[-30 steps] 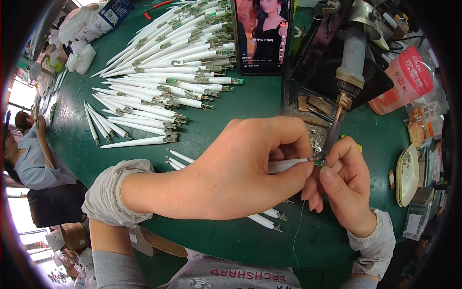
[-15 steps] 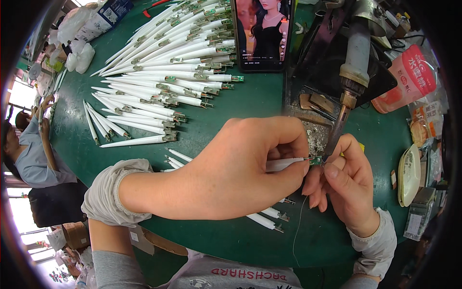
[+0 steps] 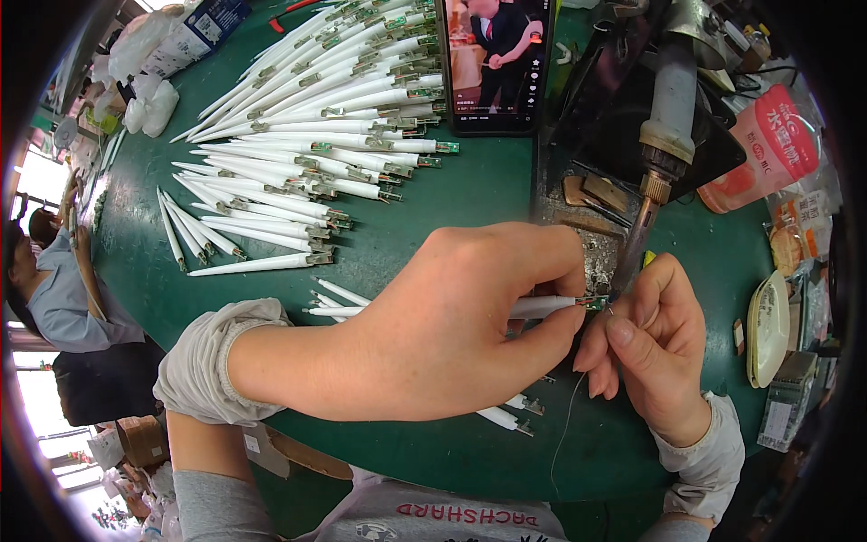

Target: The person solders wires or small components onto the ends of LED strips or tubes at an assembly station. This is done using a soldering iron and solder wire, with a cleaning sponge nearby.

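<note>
Between the thumb and fingers of my left hand point(image 3: 442, 325) is a white pen-shaped stick point(image 3: 542, 307), lying nearly level. Its small green circuit board point(image 3: 592, 303) points right, at the tip of a soldering iron point(image 3: 669, 135) fixed with its tip downward. Board and tip look to be touching. My right hand point(image 3: 664, 352) pinches thin solder wire point(image 3: 565, 420) close to that tip, and the wire's tail hangs in a curve toward the table's near edge. More white sticks point(image 3: 506, 417) lie partly hidden under my left hand.
A large fan of white sticks point(image 3: 307, 163) with circuit ends covers the far left. Behind my hands stands a lit phone point(image 3: 495, 72). On the right are a pink package point(image 3: 763, 149) and a pale dish point(image 3: 768, 330). Another person point(image 3: 68, 280) sits at far left.
My left hand and the stick have shifted slightly right. My right hand has moved a little, its fingers still pinched at the iron's tip. The phone's picture is different.
</note>
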Tool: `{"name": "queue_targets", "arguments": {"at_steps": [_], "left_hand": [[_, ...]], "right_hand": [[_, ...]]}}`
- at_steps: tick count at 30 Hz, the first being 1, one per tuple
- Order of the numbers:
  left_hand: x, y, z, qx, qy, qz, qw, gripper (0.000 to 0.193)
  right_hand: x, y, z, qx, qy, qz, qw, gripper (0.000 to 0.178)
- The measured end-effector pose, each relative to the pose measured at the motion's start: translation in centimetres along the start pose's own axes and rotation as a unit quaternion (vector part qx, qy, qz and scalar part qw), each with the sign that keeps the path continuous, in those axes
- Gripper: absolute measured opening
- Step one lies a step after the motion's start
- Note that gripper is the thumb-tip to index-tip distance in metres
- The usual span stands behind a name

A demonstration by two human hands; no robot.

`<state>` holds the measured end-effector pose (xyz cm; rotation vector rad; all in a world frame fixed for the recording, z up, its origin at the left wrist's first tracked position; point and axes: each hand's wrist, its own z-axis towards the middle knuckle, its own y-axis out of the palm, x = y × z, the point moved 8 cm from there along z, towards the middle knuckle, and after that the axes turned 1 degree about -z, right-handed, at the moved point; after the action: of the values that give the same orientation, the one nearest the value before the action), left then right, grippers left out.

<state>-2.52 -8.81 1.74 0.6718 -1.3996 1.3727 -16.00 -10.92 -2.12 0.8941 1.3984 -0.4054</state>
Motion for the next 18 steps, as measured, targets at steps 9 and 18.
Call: {"name": "queue_targets", "arguments": {"at_steps": [9,18], "left_hand": [[-0.56,0.30,-0.18,0.014,0.006,-0.032,0.999,0.009],[0.16,0.24,-0.04,-0.007,0.005,-0.056,0.998,0.006]], "right_hand": [[-0.16,0.34,-0.10,-0.005,-0.011,-0.026,1.000,0.022],[-0.15,0.43,0.21,-0.009,-0.018,-0.006,1.000,0.022]]}}
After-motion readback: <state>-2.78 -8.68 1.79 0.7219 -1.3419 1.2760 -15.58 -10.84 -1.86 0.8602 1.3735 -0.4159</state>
